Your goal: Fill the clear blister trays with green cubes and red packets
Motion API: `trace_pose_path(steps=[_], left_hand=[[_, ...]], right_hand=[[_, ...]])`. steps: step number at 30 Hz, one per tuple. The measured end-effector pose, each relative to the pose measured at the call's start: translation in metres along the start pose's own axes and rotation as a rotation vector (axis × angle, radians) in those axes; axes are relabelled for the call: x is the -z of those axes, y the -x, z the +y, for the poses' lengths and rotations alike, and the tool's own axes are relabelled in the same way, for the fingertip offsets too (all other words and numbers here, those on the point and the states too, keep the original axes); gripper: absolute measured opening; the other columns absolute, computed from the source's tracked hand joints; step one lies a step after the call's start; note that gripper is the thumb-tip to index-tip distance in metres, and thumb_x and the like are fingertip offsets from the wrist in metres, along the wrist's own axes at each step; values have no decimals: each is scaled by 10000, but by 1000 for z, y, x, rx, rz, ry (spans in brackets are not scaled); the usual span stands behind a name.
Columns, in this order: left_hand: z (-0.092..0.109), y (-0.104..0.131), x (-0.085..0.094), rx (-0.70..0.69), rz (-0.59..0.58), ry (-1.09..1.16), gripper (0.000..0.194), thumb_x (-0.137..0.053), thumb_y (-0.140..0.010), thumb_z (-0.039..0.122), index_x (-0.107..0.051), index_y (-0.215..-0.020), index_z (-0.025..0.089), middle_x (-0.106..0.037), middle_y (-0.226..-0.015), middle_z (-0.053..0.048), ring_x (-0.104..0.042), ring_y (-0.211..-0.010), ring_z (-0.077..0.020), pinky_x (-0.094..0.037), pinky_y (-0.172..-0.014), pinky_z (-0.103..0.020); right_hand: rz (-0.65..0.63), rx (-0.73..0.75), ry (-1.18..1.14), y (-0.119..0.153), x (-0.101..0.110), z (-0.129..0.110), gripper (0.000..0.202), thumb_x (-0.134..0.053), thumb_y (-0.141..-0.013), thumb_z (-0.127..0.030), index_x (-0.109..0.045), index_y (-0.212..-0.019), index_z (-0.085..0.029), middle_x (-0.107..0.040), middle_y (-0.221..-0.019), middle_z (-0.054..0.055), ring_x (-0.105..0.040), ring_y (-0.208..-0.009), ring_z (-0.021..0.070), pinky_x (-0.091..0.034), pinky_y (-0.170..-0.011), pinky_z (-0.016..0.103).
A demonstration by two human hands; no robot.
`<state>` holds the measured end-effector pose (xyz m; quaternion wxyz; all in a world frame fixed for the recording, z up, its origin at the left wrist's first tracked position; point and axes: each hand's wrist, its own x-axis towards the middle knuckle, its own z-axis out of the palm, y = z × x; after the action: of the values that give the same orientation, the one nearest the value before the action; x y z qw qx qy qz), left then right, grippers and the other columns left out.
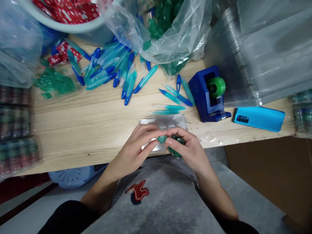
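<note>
**Fine fingertip work, tight on the far side**

From my end, the left hand (138, 146) pinches a small translucent green piece (161, 139) between thumb and forefinger, its tips meeting those of the right hand (188, 146), which closes around a shiny dark green cluster (176, 149). Both hover over a flat clear plastic packet (170, 121) at the pale wooden table's (73, 120) front edge. I'd want a light pinch, with the right fingers cupped so nothing slips. Slim turquoise pen-like tubes (168, 112) crowd the packet's far side; the angular blue tape dispenser (195, 86) limits reach rightward. A bright blue phone (264, 119) lies beyond it, well apart.
</note>
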<state>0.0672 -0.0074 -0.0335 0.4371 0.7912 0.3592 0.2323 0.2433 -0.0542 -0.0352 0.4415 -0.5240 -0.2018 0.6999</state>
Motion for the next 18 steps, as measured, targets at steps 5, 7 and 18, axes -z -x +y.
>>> trace_pose_path(steps=[5,7,18], left_hand=[[-14,4,8,-28,50,-230,239,-612,-928,218,-606,-1164,255,-698,-1068,-25,-618,-1000,-186,-478,-877,-347],[-22,6,9,19,141,-263,219,-613,-928,222,-618,-1143,263,-715,-1039,-9,-625,-960,-185,-472,-856,-344],[-30,3,-3,-89,-49,-500,293,-545,-957,255,-615,-1242,239,-691,-1146,-81,-569,-1033,-246,-435,-864,-395]], right_hand=[[32,61,170,-6,6,5,193,-748,-766,-357,-668,-867,-213,-613,-760,-27,-542,-611,81,-464,-565,220],[101,101,211,-6,11,4,188,-723,-791,-352,-669,-908,-214,-618,-755,-23,-554,-628,91,-475,-589,231],[243,138,169,-4,25,5,251,-728,-796,-411,-670,-940,-215,-619,-748,-20,-523,-565,80,-426,-477,208]])
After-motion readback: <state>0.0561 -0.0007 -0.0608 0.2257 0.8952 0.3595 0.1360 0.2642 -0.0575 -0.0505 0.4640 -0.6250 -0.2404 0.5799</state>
